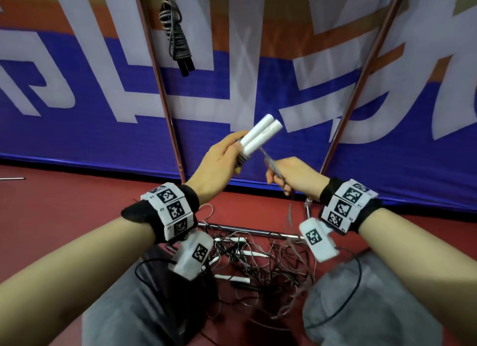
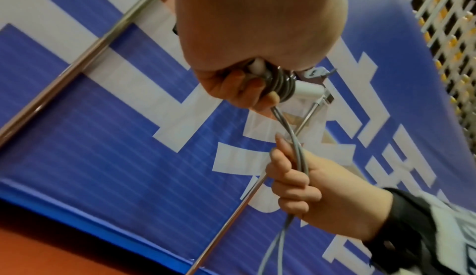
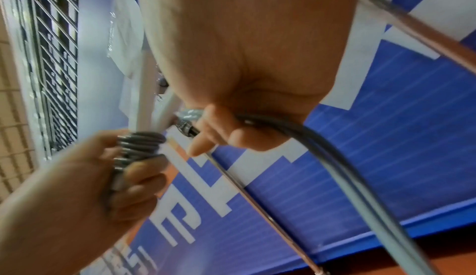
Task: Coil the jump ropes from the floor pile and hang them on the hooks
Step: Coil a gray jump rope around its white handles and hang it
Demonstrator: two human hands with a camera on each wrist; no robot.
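Floor pile (image 1: 260, 263) of uncoiled jump ropes lies below both hands. Paired white handles (image 1: 80, 136) are gripped in the left hand (image 1: 222, 157), long axis pointing up-right. Grey cord (image 2: 293, 143) runs down-right into the right hand (image 1: 294, 175), fingers (image 2: 288, 177) curled round it, nearer for the next wrap.

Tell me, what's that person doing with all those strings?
They are jump ropes. The person's left hand grips two white handles held together, with grey cord already wound round them. The right hand holds the loose cord, feeding it on. One coiled rope hangs on the rack; a tangled pile lies on the red floor.
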